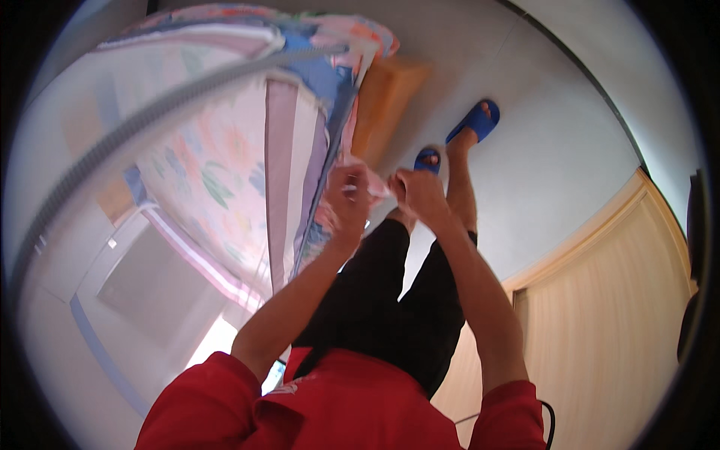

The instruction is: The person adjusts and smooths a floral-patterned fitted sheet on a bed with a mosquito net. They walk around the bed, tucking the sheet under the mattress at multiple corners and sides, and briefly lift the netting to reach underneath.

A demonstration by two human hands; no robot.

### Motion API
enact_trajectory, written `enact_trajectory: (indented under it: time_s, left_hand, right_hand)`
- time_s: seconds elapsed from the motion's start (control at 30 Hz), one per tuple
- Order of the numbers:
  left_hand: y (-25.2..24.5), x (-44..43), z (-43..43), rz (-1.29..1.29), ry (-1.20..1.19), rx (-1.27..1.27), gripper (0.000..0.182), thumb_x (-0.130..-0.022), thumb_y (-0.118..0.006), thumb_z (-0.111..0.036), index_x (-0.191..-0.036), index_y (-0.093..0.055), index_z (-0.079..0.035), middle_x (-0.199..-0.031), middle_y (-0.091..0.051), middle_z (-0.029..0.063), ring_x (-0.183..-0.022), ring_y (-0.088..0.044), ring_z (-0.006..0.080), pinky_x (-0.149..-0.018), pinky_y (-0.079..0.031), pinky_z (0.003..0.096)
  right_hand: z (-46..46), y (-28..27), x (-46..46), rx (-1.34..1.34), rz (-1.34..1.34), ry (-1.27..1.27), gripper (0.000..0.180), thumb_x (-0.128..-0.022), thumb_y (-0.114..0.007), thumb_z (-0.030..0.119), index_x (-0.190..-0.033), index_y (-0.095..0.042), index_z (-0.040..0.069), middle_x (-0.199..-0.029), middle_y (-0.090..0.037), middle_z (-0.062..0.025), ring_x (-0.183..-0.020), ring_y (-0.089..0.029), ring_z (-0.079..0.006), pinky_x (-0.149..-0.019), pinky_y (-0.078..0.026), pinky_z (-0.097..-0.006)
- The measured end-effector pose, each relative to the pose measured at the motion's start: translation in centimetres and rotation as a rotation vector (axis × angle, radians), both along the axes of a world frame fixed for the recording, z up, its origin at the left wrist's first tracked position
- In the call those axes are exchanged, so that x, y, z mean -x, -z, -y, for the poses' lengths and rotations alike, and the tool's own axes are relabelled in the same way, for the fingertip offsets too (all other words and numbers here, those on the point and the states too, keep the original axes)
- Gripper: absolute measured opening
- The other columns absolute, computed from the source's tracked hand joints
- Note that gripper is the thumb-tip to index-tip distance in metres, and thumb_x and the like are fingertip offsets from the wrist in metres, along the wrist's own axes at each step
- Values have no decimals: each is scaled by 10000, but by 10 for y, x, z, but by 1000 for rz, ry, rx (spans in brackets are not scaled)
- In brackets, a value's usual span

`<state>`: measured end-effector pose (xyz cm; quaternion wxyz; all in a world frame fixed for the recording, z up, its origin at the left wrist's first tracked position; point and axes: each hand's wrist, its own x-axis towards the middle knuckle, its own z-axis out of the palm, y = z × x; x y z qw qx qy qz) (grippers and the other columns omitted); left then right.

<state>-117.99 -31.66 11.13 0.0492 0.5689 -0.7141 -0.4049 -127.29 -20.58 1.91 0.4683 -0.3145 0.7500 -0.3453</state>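
Observation:
A floral fabric (pixel 211 174), pale with pink, green and blue patches, spreads over what looks like a bed at the left. Striped mauve and white cloth (pixel 289 163) runs along its near side. My left hand (pixel 347 194) is at the edge of this cloth, its fingers bent on a pink piece of fabric (pixel 376 183). My right hand (pixel 413 191) is just to the right, its fingers closed on the other end of the same pink piece. Both hands are somewhat blurred.
A grey curved tube (pixel 169 104) arcs over the bed. An orange-brown wooden part (pixel 382 107) stands beyond my hands. Blue slippers (pixel 475 121) are on my feet on the grey floor (pixel 540 140). A light wooden door (pixel 596 315) is at the lower right.

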Motion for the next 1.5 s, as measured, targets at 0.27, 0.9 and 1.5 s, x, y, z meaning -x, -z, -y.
enact_trajectory:
  time_s: [0.27,0.9,1.5]
  left_hand:
    - [22,-13,25,156,5,196,385,-845,-759,-134,-1154,-583,14,-909,-693,83,-782,-644,168,-753,-519,302]
    - [26,-5,2,116,-144,305,457,-811,-772,-271,-1151,-627,-3,-897,-640,92,-788,-651,210,-694,-531,310]
    - [-11,75,78,715,842,347,244,-841,-643,-288,-850,-690,-49,-868,-698,193,-830,-685,403,-741,-547,502]
  right_hand:
    - [52,-36,8,-11,-15,192,182,-843,-651,242,-876,-726,80,-784,-702,-166,-769,-691,-377,-679,-544,-448]
    - [74,-31,14,196,255,315,223,-856,-652,212,-870,-722,1,-680,-688,-115,-622,-666,-183,-620,-508,-321]
    - [25,-26,11,60,159,213,255,-835,-646,182,-1045,-723,59,-1106,-658,-177,-1013,-641,-372,-878,-529,-459]
